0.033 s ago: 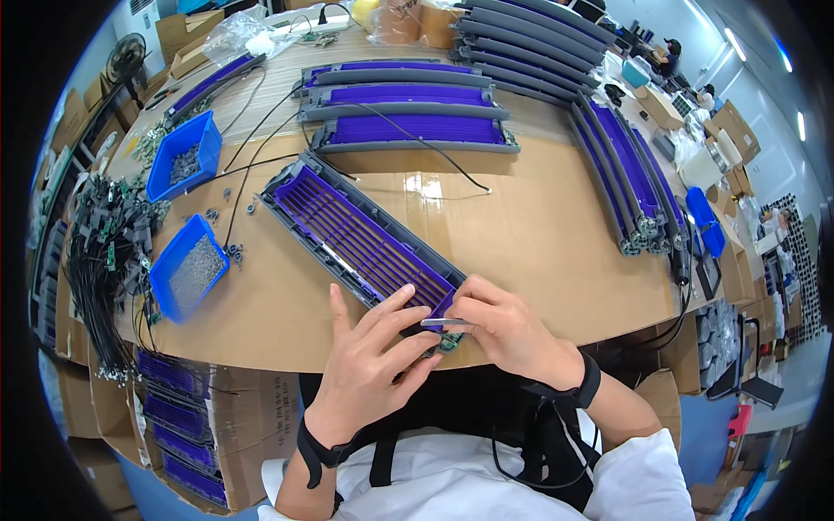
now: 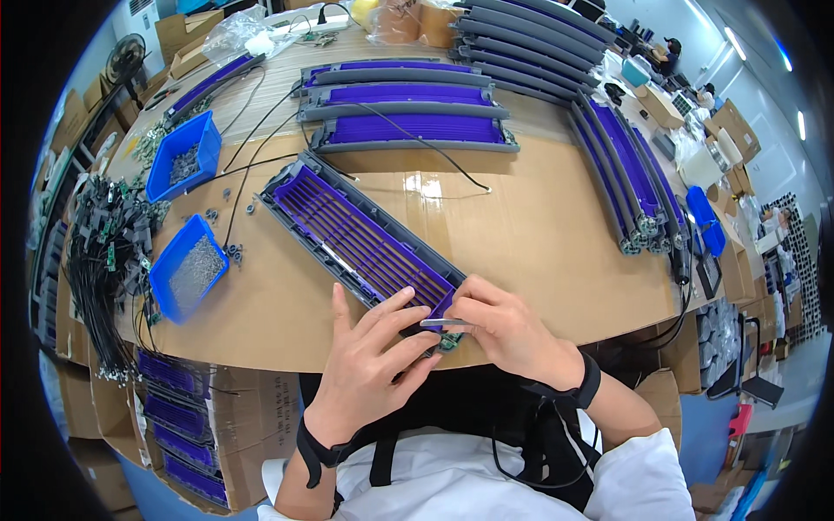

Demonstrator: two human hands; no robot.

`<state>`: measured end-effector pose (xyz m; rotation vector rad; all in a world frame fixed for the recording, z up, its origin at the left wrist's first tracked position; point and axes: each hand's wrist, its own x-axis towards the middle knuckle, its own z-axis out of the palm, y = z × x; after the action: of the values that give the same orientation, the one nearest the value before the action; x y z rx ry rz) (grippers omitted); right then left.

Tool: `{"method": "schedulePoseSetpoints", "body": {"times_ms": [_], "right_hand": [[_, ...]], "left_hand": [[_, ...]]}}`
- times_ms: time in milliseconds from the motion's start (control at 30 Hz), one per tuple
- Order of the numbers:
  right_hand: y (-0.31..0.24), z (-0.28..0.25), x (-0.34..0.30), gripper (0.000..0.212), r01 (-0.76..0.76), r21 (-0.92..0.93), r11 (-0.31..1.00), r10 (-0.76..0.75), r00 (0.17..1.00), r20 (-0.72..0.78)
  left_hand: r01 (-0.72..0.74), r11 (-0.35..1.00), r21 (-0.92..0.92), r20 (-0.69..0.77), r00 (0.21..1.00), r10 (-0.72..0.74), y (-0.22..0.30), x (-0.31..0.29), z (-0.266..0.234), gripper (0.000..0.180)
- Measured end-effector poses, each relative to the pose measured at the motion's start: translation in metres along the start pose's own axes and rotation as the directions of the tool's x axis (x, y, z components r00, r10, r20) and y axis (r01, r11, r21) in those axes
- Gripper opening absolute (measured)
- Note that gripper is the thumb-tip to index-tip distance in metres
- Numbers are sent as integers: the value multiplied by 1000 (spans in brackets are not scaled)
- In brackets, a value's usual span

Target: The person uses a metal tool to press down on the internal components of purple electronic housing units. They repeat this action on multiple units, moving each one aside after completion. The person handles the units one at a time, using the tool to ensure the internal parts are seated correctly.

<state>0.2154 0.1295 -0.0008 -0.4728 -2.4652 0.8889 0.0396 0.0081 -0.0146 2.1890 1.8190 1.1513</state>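
A long grey frame with a purple slatted insert [image 2: 365,239] lies at a slant on the cardboard-covered table, its near end by the table's front edge. Over that end my left hand [image 2: 369,369] is spread, fingers stretched out, with fingertips touching the frame. My right hand [image 2: 512,334] pinches a thin, flat silver strip-like tool [image 2: 441,322], whose tip points left beneath my left fingers. A small green circuit board [image 2: 449,341] shows at the frame's end, just below the tool. My fingers partly hide that corner.
Blue bins of small grey parts [image 2: 184,161] and screws [image 2: 195,269] stand left, beside bundled black cables [image 2: 109,269]. Similar purple-grey frames lie in a row [image 2: 417,130], a back stack [image 2: 530,52] and a right-hand group [image 2: 625,174]. A loose black cable [image 2: 417,139] crosses the row.
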Motion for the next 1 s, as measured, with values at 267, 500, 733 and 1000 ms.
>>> {"method": "schedulePoseSetpoints", "body": {"times_ms": [267,500,733,1000], "right_hand": [[2,-2,-5,22,12,-71,997,-13,1000,-7],[-14,-18,-25,22,-103,-103,989,95,992,-80],[-29,-8,-48,67,-155,-400,904,160,987,-21],[-25,-7,-45,69,-105,-479,872,162,984,78]], "left_hand": [[-71,995,76,68,995,66,-2,3,1,17],[-86,989,117,90,993,76,-3,2,0,19],[-75,985,153,108,992,59,0,2,3,23],[-74,979,188,140,989,48,0,4,4,26]]}}
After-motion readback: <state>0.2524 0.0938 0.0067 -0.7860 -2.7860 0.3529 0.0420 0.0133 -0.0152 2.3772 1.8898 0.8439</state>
